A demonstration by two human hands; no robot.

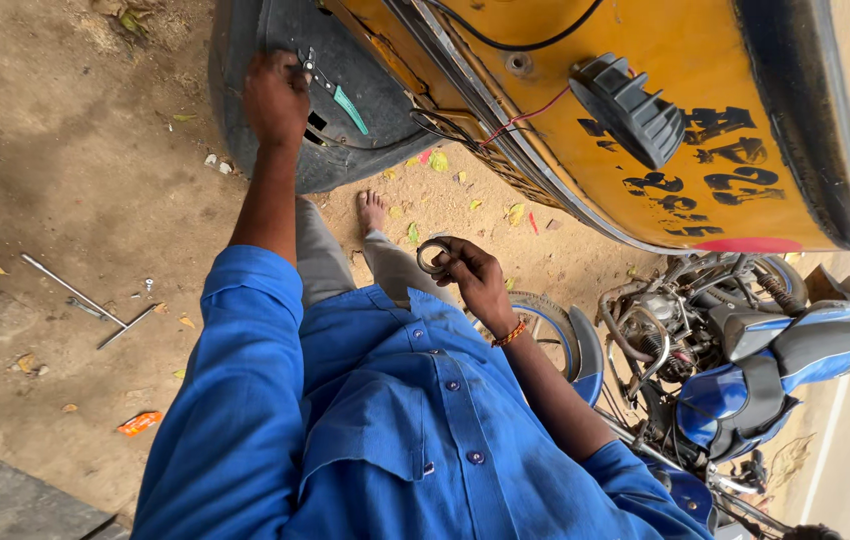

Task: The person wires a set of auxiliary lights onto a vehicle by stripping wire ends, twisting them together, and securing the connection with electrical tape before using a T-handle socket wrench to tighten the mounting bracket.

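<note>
My left hand (277, 95) is stretched forward and grips pliers with green handles (337, 92), held against the black mudguard (365, 120) of a yellow vehicle (685, 60). My right hand (473, 278), with an orange band on its wrist, is closer to my body and holds a small metal ring (432, 256) between its fingertips. Both sleeves are blue. My bare foot (373, 210) rests on the dirt below the mudguard.
Long metal wrench bars (75, 295) lie on the dirt ground at the left, near an orange wrapper (140, 422). A blue motorcycle (745, 370) stands at the right, its front wheel (560, 330) close to my right arm. Wires (505, 125) hang from the yellow body.
</note>
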